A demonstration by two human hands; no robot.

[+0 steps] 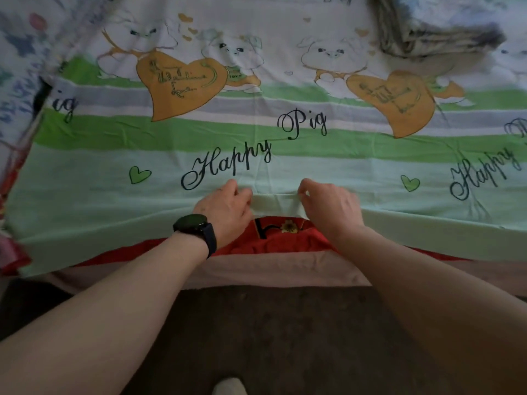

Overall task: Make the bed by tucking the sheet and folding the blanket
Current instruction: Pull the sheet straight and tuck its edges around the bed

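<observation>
Left hand (225, 208) and right hand (328, 206) pinch the sheet (256, 138) edge at centre; blanket (427, 32) bunched upper right (cut off); red cloth (279, 242) shows beneath

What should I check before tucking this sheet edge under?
1. Left hand grips the sheet edge: ok.
2. Right hand pinches the same edge: ok.
3. Edge lifted off the red layer between the hands: ok.
4. Edge tucked on either side of the hands: not ok, it hangs loose.
5. Sheet top smooth: ok, light creases only.
6. Blanket folded: cannot tell, it lies blurred at the far right.
</observation>
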